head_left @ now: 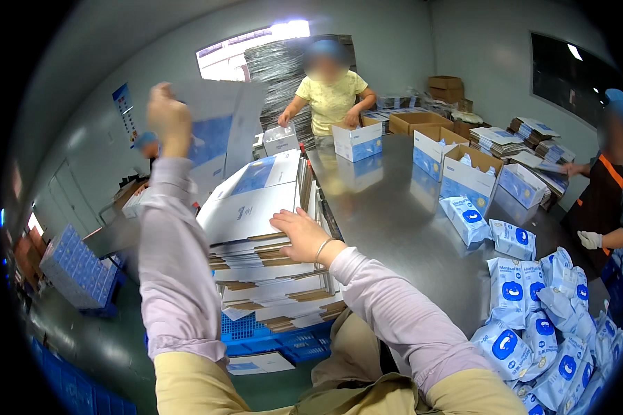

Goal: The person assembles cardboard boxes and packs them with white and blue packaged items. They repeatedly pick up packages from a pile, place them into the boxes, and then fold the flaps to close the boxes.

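My left hand [169, 121] is raised at the upper left, its fingers closed on the edge of a white and blue flattened carton [218, 135], which is lifted upright and smeared by motion. Lower down, my right hand [301, 235] lies with fingers spread on the edge of a tall stack of flattened cartons [246, 211]. White panels with blue prints show on top of that stack, brown edges along its side. A blue plastic crate [284, 342] supports the stack.
To the right, a metal table [367, 214] carries white wipe packs [512, 290] in a pile and open cartons [467, 176]. Across it, a person [332, 97] handles a carton [358, 142]; another person [606, 187] stands at the right. Boxes on a pallet [79, 270] stand left.
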A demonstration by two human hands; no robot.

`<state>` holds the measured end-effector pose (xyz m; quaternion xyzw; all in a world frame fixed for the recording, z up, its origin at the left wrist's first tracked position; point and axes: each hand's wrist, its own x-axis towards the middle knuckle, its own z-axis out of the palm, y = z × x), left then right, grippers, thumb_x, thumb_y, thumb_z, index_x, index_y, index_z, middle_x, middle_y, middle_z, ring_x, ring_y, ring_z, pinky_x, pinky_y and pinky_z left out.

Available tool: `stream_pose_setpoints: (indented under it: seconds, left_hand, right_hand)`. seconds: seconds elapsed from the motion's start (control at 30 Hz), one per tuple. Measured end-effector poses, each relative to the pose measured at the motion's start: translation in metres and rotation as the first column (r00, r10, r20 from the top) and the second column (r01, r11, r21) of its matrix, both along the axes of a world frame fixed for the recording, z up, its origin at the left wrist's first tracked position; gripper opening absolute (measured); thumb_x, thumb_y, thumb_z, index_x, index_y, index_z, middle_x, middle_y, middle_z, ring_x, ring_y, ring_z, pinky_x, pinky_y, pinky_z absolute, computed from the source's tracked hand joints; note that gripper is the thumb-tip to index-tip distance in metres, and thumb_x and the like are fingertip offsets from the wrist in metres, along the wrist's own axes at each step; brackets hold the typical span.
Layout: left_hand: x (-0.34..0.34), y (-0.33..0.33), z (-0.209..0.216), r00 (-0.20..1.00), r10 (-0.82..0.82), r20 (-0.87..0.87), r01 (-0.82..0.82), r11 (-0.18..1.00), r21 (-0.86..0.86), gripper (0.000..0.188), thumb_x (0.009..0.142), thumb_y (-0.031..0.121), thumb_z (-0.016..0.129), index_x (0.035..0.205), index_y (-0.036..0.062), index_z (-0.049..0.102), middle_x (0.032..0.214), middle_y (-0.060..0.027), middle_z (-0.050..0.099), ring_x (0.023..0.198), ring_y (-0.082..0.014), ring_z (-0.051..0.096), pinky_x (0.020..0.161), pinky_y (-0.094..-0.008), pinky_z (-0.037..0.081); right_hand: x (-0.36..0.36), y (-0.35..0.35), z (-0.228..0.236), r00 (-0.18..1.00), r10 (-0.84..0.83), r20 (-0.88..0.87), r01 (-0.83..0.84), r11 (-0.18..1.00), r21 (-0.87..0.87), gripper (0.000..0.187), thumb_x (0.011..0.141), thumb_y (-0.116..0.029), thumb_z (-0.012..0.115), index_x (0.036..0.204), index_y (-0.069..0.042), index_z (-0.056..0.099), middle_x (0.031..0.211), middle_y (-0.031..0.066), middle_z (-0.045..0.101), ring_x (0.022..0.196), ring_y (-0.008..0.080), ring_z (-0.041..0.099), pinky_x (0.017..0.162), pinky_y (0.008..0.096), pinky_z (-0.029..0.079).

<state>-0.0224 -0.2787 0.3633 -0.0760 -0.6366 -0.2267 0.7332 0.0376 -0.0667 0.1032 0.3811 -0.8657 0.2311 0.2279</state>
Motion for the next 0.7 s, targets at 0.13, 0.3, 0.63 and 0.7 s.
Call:
stream_pose_setpoints:
  seconds: [0.13, 0.3, 0.63, 0.7]
  left_hand:
    - [0.050, -0.001, 0.047, 0.944, -0.190, -0.268, 0.206, 0.978, 0.035, 0.022, 0.089, 0.010, 0.053, 0.106, -0.0020, 0.060, 0.092, -0.0129, 0.067, 0.081, -0.0191, 0.063, 0.075, -0.0314, 0.049]
    - [0.082, 0.063, 0.021, 0.584, -0.750, -0.309, 0.807, 0.578, 0.122, 0.022, 0.094, 0.010, 0.051, 0.109, -0.0057, 0.058, 0.098, -0.0059, 0.063, 0.083, -0.0110, 0.058, 0.073, -0.0223, 0.046]
    - [0.019, 0.178, -0.271, -0.335, -0.942, 0.029, 0.667, -0.216, 0.713, 0.020, 0.094, 0.020, 0.051, 0.100, 0.0042, 0.062, 0.096, -0.0073, 0.065, 0.090, -0.0187, 0.061, 0.084, -0.0333, 0.047]
    - [0.023, 0.171, -0.303, -0.341, -0.938, 0.059, 0.446, -0.106, 0.889, 0.027, 0.092, 0.026, 0.053, 0.100, 0.0020, 0.065, 0.096, -0.0073, 0.065, 0.090, -0.0179, 0.060, 0.089, -0.0329, 0.044]
  right_hand:
    - [0.022, 0.046, 0.019, 0.998, -0.018, -0.061, -0.002, 0.947, -0.320, 0.074, 0.070, -0.021, 0.077, 0.134, -0.005, 0.044, 0.138, 0.0178, 0.044, 0.132, 0.0320, 0.038, 0.110, 0.0452, 0.028]
    - [0.091, 0.236, 0.081, 0.873, -0.463, -0.157, -0.023, 0.282, -0.959, 0.090, 0.077, -0.030, 0.076, 0.144, -0.001, 0.024, 0.146, 0.0198, 0.028, 0.135, 0.0295, 0.030, 0.109, 0.0394, 0.029]
    - [0.177, 0.371, -0.012, 0.612, -0.649, 0.451, 0.619, 0.039, -0.784, 0.075, 0.074, -0.052, 0.072, 0.116, 0.007, 0.053, 0.110, 0.0214, 0.061, 0.101, 0.0296, 0.059, 0.089, 0.0396, 0.046]
    - [0.174, 0.390, -0.025, 0.422, -0.521, 0.742, 0.888, 0.074, -0.454, 0.071, 0.068, -0.053, 0.076, 0.100, 0.008, 0.060, 0.105, 0.0272, 0.061, 0.099, 0.0348, 0.060, 0.087, 0.0400, 0.046]
